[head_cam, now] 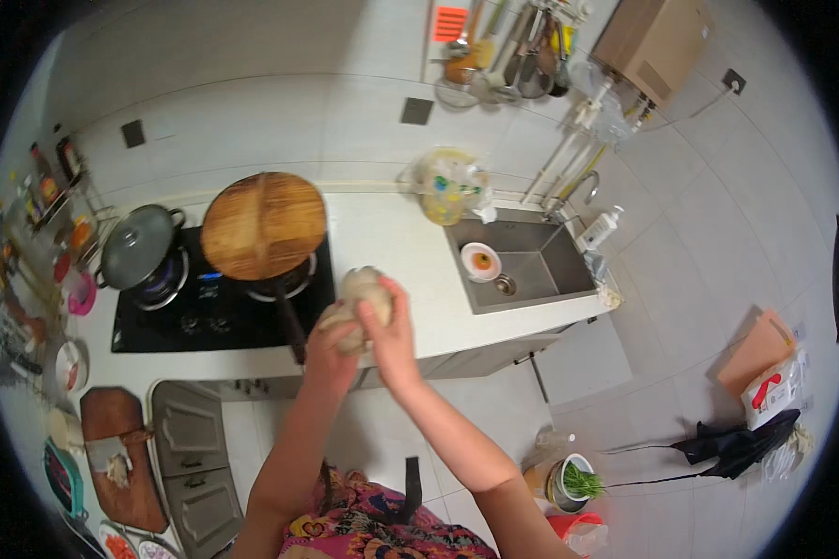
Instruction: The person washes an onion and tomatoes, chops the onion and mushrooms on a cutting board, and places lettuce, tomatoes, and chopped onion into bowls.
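In front of my body, over the counter's front edge, both hands grip a bunched beige bundle (pixel 365 297) that looks like a cloth. My left hand (pixel 332 349) holds it from the lower left. My right hand (pixel 390 332) presses on its right side, fingers wrapped over the top. Just left of the hands, a wok with a round wooden lid (pixel 264 225) sits on the right burner of the black gas hob (pixel 213 307). The wok's dark handle (pixel 292 328) points towards me, close by my left hand. A lidded grey pot (pixel 140 246) stands on the left burner, where a blue flame shows.
Right of the hands, a steel sink (pixel 531 255) holds a white bowl (pixel 481 262). A plastic bag (pixel 451 182) stands behind it. At left, a cleaver (pixel 115 454) lies on a wooden chopping board (pixel 136 499). Tubs with greens (pixel 582 482) stand at lower right.
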Demonstrator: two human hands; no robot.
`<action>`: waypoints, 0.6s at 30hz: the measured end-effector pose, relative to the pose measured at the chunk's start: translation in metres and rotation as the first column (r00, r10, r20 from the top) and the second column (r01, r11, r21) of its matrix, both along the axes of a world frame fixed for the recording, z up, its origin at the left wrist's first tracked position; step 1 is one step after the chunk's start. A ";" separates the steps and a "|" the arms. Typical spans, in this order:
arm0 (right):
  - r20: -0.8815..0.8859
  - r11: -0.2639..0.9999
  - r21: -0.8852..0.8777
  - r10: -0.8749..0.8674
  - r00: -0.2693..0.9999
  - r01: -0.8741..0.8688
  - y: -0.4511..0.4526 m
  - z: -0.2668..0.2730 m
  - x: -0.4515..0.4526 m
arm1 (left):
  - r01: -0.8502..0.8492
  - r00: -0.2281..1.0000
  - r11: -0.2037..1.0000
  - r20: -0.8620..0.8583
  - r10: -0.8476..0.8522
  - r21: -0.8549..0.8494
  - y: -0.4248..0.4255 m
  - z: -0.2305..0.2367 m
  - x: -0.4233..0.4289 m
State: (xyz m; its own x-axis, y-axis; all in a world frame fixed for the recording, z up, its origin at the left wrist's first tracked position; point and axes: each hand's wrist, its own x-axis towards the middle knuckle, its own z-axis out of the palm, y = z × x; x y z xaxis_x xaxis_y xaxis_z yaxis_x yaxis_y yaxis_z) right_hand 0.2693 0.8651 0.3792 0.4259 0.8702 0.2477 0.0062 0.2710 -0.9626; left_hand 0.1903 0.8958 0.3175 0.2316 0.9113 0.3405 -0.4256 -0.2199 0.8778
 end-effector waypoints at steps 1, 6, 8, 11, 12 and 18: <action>-0.020 0.998 -0.003 -0.069 0.997 0.069 0.003 0.001 0.032 | 0.113 0.988 0.988 0.118 -0.100 -0.105 0.002 0.010 0.036; -0.401 0.982 -0.071 -0.188 0.896 0.174 0.012 0.002 0.164 | 0.597 0.772 0.631 0.570 -0.282 -0.496 0.028 0.044 0.171; -0.447 0.986 -0.082 -0.164 0.879 0.143 0.021 -0.002 0.210 | 0.679 0.707 0.536 0.643 -0.293 -0.502 0.045 0.032 0.219; -0.444 0.977 -0.178 -0.183 0.877 0.113 0.030 -0.011 0.263 | 0.757 0.642 0.347 0.728 -0.241 -0.553 0.065 0.020 0.276; -0.353 0.976 -0.188 -0.175 0.919 0.114 0.032 -0.022 0.282 | 0.780 0.623 0.287 0.736 -0.266 -0.557 0.072 0.007 0.297; 0.288 0.898 -0.250 -0.287 0.914 0.361 0.055 -0.070 0.368 | 0.755 0.653 0.263 0.654 -0.382 -0.600 0.097 -0.014 0.380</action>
